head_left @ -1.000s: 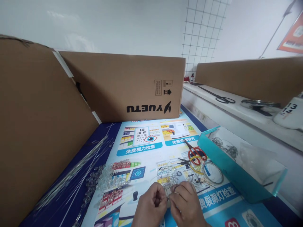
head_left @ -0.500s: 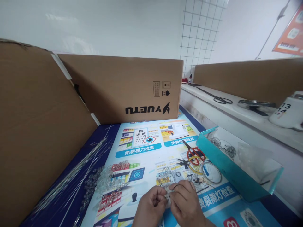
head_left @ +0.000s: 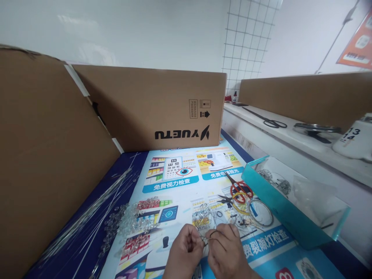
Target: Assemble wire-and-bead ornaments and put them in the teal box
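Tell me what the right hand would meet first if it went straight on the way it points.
Probably the tangled wire, ahead and slightly left of the right hand. Depth is unclear in this one view, so I can't tell whether they touch.

Worn on the person's head, the camera looked forward and down over the counter (head_left: 183,195), facing the YUETU cardboard panel (head_left: 136,108) nearly square on. The fingers (head_left: 219,237) came closer to it than the panel, and its wide view reached the white ledge (head_left: 293,138) right of the panel.
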Tool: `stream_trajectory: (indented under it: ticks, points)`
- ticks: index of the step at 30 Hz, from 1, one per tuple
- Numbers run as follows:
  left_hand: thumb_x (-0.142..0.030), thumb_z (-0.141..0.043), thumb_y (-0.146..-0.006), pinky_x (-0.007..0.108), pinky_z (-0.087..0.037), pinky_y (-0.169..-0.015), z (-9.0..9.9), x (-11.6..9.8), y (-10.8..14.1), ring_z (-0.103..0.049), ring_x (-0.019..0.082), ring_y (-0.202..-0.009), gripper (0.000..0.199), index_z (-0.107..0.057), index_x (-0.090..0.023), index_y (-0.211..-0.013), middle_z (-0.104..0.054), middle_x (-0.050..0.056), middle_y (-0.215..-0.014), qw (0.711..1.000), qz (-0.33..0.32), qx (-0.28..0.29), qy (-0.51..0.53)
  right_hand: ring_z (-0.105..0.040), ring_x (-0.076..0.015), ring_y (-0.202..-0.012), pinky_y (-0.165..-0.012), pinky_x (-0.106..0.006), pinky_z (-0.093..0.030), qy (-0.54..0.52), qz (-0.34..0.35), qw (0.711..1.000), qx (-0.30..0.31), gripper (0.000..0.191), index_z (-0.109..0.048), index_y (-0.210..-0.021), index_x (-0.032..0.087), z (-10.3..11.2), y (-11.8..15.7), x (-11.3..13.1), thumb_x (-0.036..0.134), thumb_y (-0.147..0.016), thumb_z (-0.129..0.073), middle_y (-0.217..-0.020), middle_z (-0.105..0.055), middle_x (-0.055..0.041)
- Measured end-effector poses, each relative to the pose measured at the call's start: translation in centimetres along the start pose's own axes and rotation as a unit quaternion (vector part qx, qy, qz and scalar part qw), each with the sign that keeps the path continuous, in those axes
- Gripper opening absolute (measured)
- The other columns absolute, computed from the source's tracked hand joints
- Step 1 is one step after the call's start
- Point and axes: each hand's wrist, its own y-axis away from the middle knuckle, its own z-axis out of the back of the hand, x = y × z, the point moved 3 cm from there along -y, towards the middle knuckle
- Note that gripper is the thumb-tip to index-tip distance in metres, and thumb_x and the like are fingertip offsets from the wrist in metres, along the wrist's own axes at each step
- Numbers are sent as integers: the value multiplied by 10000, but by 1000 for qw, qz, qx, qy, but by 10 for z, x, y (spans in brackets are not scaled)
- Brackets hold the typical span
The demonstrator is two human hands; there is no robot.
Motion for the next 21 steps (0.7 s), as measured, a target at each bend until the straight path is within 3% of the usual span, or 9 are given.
stream_trajectory:
  ticks: [4,6,8,11,16,21]
  points:
    - [-162,-553,-661,179,-315,-461,3,-11,2,-400,84,-470,113,-448,-201,-659,-410,-81,-539,986,-30,-10,-161,-471,-192,-715,-667,-365,-295,5,-23,1000,3,118,-524,-722,157,0,1,-1,77,-763,-447,-763,-637,-48]
    - [-152,-511,-691,196,-329,-468,4,-19,5,-432,104,-473,53,-504,-203,-702,-450,-63,-549,963,-58,-6,-262,-467,-192,-711,-666,-366,-292,13,-27,1000,9,124,-535,-746,159,-1,3,-1,81,-775,-444,-777,-639,-48]
    - [-147,-473,-725,220,-356,-509,3,-26,8,-488,133,-521,115,-567,-209,-753,-527,-28,-602,932,-116,-7,-344,-465,-191,-709,-666,-366,-290,18,-28,999,15,124,-546,-771,162,-2,4,-1,93,-789,-445,-795,-642,-48]
    - [-131,-431,-753,248,-393,-601,1,-31,10,-552,168,-641,202,-616,-212,-750,-599,17,-700,902,-178,14,-394,-460,-188,-707,-673,-367,-291,25,-28,999,18,119,-549,-778,164,-3,6,-2,97,-796,-452,-798,-641,-45]
    - [-97,-442,-699,209,-380,-566,1,-22,2,-513,135,-587,190,-603,-183,-646,-570,-11,-616,935,-71,79,-338,-460,-182,-695,-681,-367,-294,28,-13,1000,5,125,-516,-708,166,-2,6,-3,87,-782,-456,-749,-628,-37]
    - [-114,-469,-675,194,-320,-514,0,-18,1,-420,110,-539,140,-570,-171,-597,-466,-42,-546,960,-31,86,-265,-476,-171,-675,-666,-353,-293,12,0,1000,-1,155,-512,-693,173,1,4,-1,86,-788,-427,-715,-617,-28]
